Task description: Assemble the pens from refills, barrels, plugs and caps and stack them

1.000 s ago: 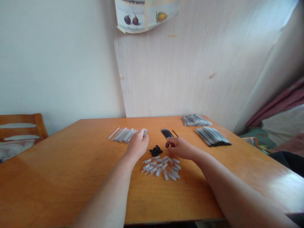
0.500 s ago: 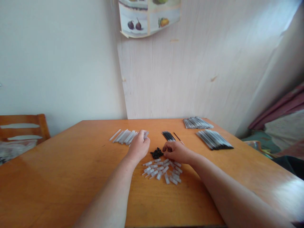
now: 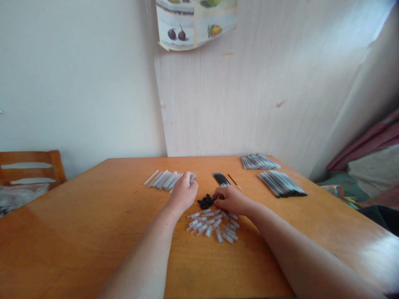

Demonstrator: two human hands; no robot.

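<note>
My left hand [image 3: 183,193] is closed around a clear plastic tube whose end sticks out past the fingers, next to a row of clear tubes [image 3: 162,180] on the orange wooden table [image 3: 93,224]. My right hand [image 3: 229,200] has its fingertips pinched at the right side of a small pile of black bits [image 3: 205,202]. Several short clear caps [image 3: 213,224] lie scattered just in front of both hands. A bundle of thin black refills [image 3: 220,178] lies behind the right hand, with a single thin stick [image 3: 234,182] beside it.
Two stacks of finished pens [image 3: 259,161] [image 3: 281,183] lie at the table's far right. A wooden chair [image 3: 31,166] with a plastic bag [image 3: 15,197] stands at the left. A fruit poster [image 3: 195,23] hangs on the wall. Bedding [image 3: 370,166] is at the right.
My right hand has moved left to the pile of black bits and pinched at it. The left hand has stayed closed on its tube. The view shifted slightly down.
</note>
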